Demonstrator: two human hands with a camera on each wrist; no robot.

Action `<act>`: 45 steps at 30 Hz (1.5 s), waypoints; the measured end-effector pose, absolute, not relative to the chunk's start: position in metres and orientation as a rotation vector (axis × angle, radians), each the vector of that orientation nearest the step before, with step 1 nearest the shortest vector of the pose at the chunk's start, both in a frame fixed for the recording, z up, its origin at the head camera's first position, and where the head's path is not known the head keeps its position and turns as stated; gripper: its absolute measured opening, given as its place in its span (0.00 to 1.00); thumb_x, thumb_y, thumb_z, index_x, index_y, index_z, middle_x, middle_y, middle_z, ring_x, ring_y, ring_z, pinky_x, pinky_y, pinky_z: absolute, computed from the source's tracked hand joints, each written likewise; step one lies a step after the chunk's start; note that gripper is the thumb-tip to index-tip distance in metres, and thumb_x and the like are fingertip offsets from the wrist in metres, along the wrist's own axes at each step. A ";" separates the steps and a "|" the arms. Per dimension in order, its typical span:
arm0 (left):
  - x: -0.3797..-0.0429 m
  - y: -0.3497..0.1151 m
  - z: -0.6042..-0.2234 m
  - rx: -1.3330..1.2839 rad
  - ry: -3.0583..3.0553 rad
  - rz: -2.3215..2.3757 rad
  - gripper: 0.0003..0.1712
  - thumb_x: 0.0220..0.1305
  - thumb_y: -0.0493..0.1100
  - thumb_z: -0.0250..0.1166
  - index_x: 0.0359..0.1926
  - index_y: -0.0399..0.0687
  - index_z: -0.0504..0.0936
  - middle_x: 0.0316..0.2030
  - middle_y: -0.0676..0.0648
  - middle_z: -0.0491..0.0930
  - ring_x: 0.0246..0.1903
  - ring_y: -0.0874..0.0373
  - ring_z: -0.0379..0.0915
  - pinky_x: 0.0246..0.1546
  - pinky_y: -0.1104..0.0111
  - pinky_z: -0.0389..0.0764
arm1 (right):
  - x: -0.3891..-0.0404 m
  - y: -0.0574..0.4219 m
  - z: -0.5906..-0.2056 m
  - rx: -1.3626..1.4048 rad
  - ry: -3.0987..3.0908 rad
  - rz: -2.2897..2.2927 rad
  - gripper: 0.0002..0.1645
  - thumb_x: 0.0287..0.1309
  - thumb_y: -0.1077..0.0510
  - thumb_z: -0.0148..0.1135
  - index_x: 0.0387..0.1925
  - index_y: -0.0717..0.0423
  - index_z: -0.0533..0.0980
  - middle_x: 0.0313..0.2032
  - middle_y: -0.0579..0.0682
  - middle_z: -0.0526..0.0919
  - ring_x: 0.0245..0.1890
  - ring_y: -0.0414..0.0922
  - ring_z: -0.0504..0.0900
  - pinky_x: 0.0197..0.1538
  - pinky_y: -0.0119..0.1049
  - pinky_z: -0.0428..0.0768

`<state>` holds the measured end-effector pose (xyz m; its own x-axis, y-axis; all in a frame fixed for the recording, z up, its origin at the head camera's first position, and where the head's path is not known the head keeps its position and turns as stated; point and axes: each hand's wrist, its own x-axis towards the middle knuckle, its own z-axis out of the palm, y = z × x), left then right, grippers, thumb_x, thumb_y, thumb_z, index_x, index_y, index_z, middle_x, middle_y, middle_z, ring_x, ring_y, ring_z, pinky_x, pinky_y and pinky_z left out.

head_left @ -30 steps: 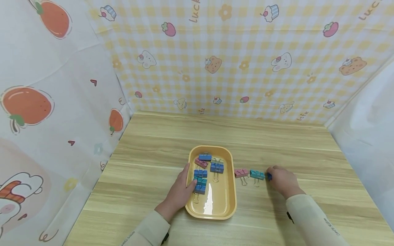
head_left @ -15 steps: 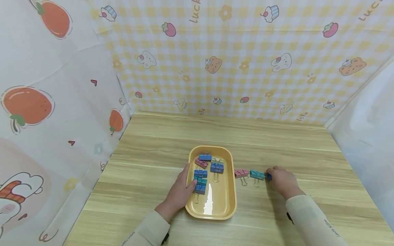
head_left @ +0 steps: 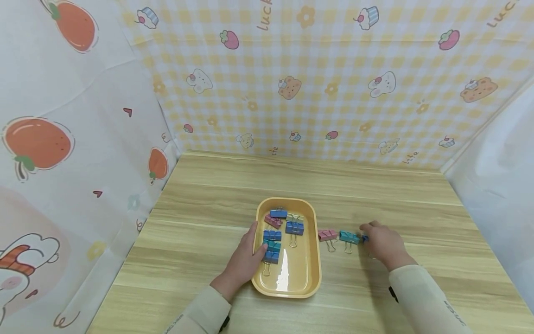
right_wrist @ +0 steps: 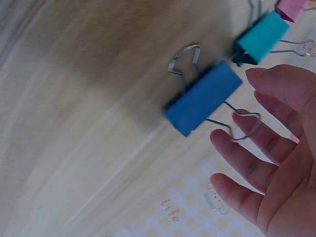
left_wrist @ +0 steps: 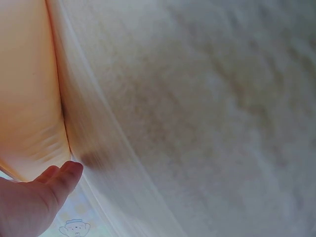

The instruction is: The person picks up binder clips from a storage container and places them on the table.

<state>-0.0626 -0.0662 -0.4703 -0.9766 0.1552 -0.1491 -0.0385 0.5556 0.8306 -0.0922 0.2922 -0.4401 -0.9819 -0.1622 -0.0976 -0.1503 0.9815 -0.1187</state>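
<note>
My left hand (head_left: 242, 260) grips the left side of a yellow tray (head_left: 298, 276), thumb over the rim and fingers outside it. In the left wrist view, the fingers lie along the tray's outer wall (left_wrist: 29, 89). Several blue, pink, teal and pale yellow binder clips lie inside, mostly at the left and back. On the table, my right hand (head_left: 384, 243) hovers beside a blue binder clip (right_wrist: 202, 98), its fingers spread and loosely bent. That clip stands apart from the thumb, fingertips close by its wire handle. It is mostly hidden in the head view.
Right of the tray, a pink binder clip (head_left: 327, 235) and a teal binder clip (head_left: 348, 237) lie in a row with the blue one. The wooden tabletop (head_left: 225, 185) meets a checked cloth wall (head_left: 313, 111) behind and a white printed cloth (head_left: 104, 153) at left.
My right hand has let go of the blue binder clip, and its fingers have spread and lifted slightly. The left hand and tray stay where they were.
</note>
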 end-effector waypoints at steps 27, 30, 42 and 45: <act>-0.063 -0.067 -0.471 0.121 2.594 1.385 0.39 0.65 0.49 0.51 0.70 0.54 0.41 0.64 0.39 0.53 0.62 0.44 0.54 0.58 0.52 0.60 | -0.097 0.253 -0.415 -0.489 3.189 -0.320 0.30 0.47 0.59 0.65 0.55 0.55 0.70 0.49 0.56 0.75 0.40 0.54 0.78 0.37 0.47 0.78; -0.063 -0.067 -0.471 0.125 2.600 1.386 0.38 0.65 0.48 0.51 0.70 0.53 0.42 0.64 0.38 0.53 0.62 0.44 0.54 0.59 0.52 0.59 | -0.097 0.245 -0.413 -0.537 3.201 -0.343 0.30 0.47 0.58 0.65 0.55 0.55 0.70 0.49 0.56 0.75 0.40 0.53 0.78 0.36 0.46 0.78; -0.062 -0.067 -0.470 0.147 2.624 1.386 0.38 0.65 0.49 0.51 0.70 0.53 0.42 0.64 0.37 0.54 0.62 0.43 0.53 0.60 0.52 0.57 | -0.096 0.219 -0.406 -0.675 3.227 -0.444 0.29 0.46 0.57 0.66 0.54 0.52 0.71 0.48 0.52 0.76 0.45 0.52 0.77 0.44 0.47 0.76; -0.062 -0.067 -0.470 0.150 2.624 1.389 0.38 0.65 0.49 0.51 0.70 0.53 0.42 0.64 0.37 0.54 0.62 0.43 0.53 0.60 0.52 0.57 | -0.098 0.213 -0.407 -0.710 3.228 -0.466 0.28 0.46 0.57 0.66 0.53 0.52 0.72 0.48 0.52 0.76 0.45 0.51 0.77 0.45 0.46 0.76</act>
<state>-0.0623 -0.0674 -0.4701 -0.9808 0.1666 -0.1013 0.0099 0.5615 0.8274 -0.0975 0.2133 -0.4071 -0.8912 -0.3801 0.2476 -0.4346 0.8718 -0.2260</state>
